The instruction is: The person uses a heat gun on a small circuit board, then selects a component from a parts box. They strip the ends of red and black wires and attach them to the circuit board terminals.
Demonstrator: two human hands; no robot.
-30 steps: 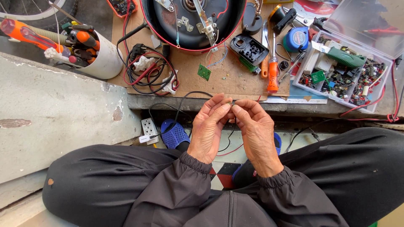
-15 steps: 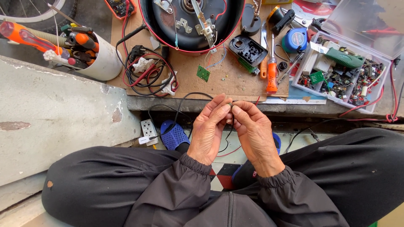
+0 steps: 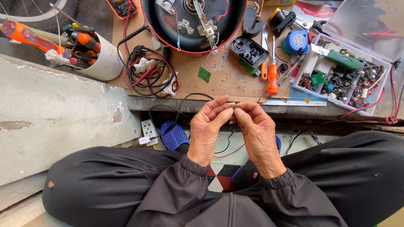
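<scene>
My left hand (image 3: 208,128) and my right hand (image 3: 256,134) meet in front of me above my lap, fingertips pinched together on a tiny electronic part (image 3: 232,108). Thin black and red wires (image 3: 229,145) hang below the hands. Beyond them, on a brown board (image 3: 235,82), lie a small green circuit board (image 3: 204,74), a black plastic housing (image 3: 249,52) and an orange-handled screwdriver (image 3: 272,77). A round black appliance with a red rim (image 3: 193,25), opened up, sits at the top.
A white cup of tools (image 3: 90,54) stands at the left beside coiled red and black leads (image 3: 147,75). A clear parts box (image 3: 343,75) is at the right. A white power strip (image 3: 149,130) and blue sandals (image 3: 174,136) lie on the floor.
My hands have stayed pinched together in nearly the same place; only the fingers shifted slightly on the small part.
</scene>
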